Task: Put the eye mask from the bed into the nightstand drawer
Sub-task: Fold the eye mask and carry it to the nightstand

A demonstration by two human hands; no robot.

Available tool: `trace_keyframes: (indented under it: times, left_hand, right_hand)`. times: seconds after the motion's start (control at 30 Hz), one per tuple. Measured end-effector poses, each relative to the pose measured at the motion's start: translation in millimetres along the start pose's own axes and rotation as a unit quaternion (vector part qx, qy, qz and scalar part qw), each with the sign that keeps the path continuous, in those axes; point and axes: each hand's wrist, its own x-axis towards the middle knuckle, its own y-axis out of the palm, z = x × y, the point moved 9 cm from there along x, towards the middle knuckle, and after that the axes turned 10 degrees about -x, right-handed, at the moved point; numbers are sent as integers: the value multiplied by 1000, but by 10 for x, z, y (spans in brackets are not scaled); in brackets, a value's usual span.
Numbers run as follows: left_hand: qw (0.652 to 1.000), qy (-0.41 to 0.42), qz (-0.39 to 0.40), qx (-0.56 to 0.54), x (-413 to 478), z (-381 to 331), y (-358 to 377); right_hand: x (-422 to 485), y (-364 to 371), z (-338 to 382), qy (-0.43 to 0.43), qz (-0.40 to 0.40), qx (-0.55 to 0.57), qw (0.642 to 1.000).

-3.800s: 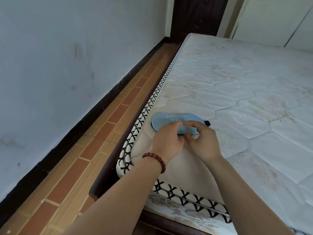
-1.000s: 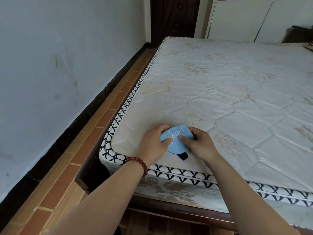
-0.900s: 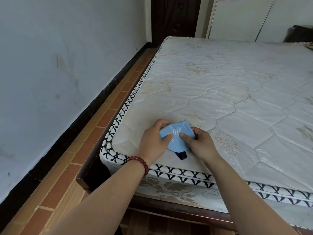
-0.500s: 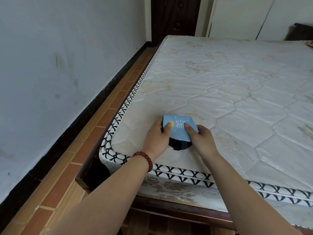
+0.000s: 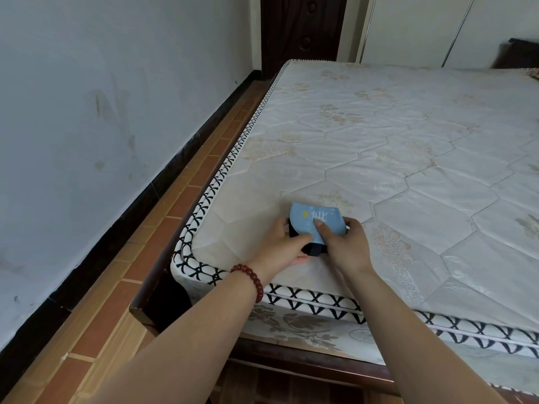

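Note:
The light blue eye mask is folded in half, with a white eyelash print and a yellow dot on top and a black strap showing below it. It rests on the near left corner of the white quilted mattress. My left hand, with a red bead bracelet on the wrist, grips its left edge and the strap. My right hand presses its thumb on the blue face and holds the right edge. No nightstand or drawer is in view.
A dark wooden bed frame runs under the mattress. A strip of brown tiled floor lies between the bed and the grey wall on the left. A dark wooden door and pale wardrobe panels stand at the far end.
The mask lay flat and unfolded at first. Both hands have folded it in half and turned it so the black strap side shows underneath; the hands stay on it near the mattress corner.

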Motion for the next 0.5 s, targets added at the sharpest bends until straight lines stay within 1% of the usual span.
trace_keyframes:
  times: [0.07, 0.17, 0.27, 0.37, 0.5]
  left_hand:
    - [1000, 18, -13, -1, 16, -26, -27]
    - [999, 36, 0, 19, 24, -43, -37]
    - [1000, 26, 5, 11, 22, -36, -53]
    - [999, 8, -16, -41, 29, -22, -76]
    - [996, 34, -52, -62, 33, -37, -118]
  right_hand:
    - [-16, 78, -35, 22, 37, 16, 999]
    - [-38, 188, -86, 41, 92, 19, 995]
    - [-37, 200, -104, 42, 97, 17, 994]
    - [-42, 216, -88, 45, 105, 32, 993]
    - [-88, 246, -27, 32, 126, 65, 989]
